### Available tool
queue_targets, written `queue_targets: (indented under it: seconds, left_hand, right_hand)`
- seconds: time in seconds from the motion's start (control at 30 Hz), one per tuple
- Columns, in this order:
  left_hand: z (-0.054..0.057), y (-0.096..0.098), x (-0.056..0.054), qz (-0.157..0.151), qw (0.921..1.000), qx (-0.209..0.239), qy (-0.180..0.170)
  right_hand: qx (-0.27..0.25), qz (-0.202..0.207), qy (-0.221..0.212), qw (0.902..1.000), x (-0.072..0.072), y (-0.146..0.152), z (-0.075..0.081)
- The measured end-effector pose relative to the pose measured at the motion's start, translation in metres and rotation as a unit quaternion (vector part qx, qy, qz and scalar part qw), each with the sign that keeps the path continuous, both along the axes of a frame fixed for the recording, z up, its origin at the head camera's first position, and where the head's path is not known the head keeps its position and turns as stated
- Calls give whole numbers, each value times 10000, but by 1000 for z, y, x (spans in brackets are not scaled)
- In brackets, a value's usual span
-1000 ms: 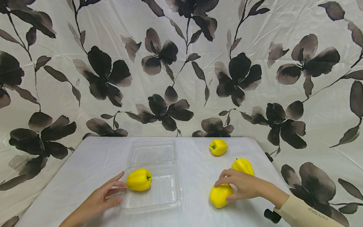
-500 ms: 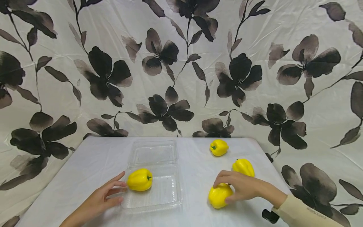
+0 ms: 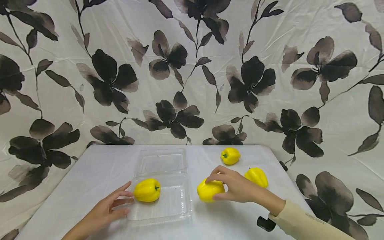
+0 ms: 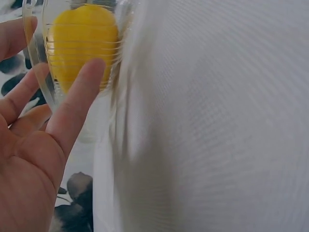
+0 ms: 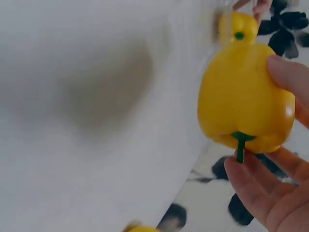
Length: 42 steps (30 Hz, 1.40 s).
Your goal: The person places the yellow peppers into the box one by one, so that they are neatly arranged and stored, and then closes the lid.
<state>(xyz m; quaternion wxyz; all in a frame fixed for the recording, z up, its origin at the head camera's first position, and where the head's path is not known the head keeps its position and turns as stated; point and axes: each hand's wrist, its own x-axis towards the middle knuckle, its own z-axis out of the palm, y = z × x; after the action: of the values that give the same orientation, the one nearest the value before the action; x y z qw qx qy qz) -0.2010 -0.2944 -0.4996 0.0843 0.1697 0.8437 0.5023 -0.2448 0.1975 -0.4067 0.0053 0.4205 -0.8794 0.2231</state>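
While the right hand [image 3: 232, 184] grips one pepper [image 3: 208, 192], the left hand [image 3: 105, 210], relaxed, flanks one container [image 3: 175, 201] holding another [image 3: 146, 190]; two peppers [image 3: 230, 156] [image 3: 256, 176] lie beyond.

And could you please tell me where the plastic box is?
In the head view, the open plastic box lies on the table, left of centre, beside the left hand, with one pepper inside.
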Motion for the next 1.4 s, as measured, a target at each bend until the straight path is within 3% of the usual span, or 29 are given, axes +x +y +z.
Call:
queue_targets:
  seconds: [0.4, 0.6, 0.83, 1.4]
  left_hand:
    - [-7, -3, 3, -227, 9989, 309, 267]
    - [-8, -2, 0, -69, 9997, 228, -51]
    - [-8, -1, 0, 53, 9995, 145, -290]
    - [-8, -1, -1, 138, 9993, 96, -320]
  right_hand:
    - [-565, -513, -193, 9969, 7, -79, 10]
    - [-610, -475, -273, 9966, 8, -106, 4]
    - [-468, -399, -346, 9975, 8, -128, -6]
    - [-456, -256, -257, 9983, 20, -160, -23]
